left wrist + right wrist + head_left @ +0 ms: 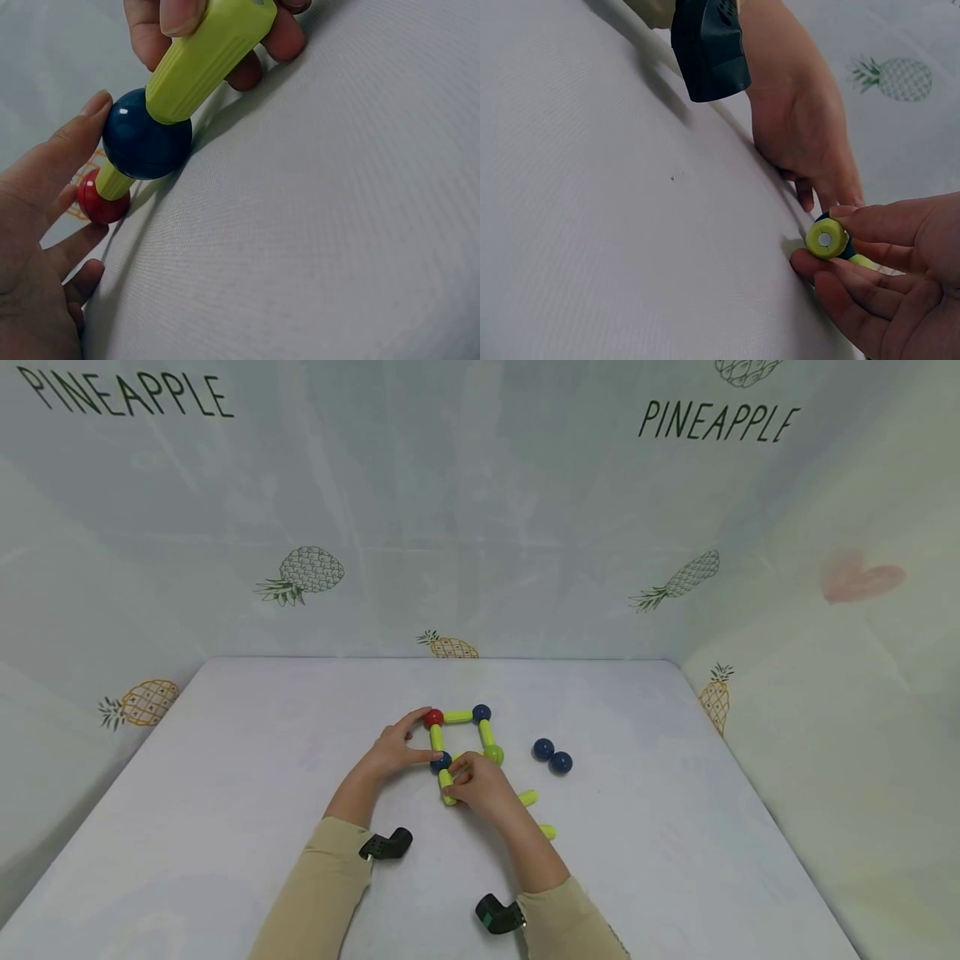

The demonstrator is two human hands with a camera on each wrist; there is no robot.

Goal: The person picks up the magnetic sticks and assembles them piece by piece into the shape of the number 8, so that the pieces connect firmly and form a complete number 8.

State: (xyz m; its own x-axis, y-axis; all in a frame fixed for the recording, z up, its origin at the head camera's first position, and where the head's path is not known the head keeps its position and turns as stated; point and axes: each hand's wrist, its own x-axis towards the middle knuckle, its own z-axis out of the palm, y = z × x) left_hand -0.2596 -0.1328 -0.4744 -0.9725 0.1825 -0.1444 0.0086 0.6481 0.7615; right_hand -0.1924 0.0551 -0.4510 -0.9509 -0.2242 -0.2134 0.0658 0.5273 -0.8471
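Note:
Magnetic yellow-green sticks and balls form a four-sided frame on the table, with a red ball (pixel 433 717), a dark blue ball (pixel 482 714), a green ball (pixel 494 754) and a nearer blue ball (pixel 440 762) at its corners. My left hand (pixel 390 750) steadies its left side, thumb against the nearer blue ball, forefinger at the red one. My right hand (pixel 486 787) pinches a yellow-green magnetic stick (pixel 214 56) between thumb and fingers. One end of that stick meets the nearer blue ball; its free end shows a round silvery tip in the right wrist view.
Two loose dark blue balls (pixel 552 757) lie to the right of the frame. Two more sticks (pixel 528 797) lie beside my right forearm, partly hidden by it. The white table (pixel 660 860) meets a pineapple-printed cloth at the back.

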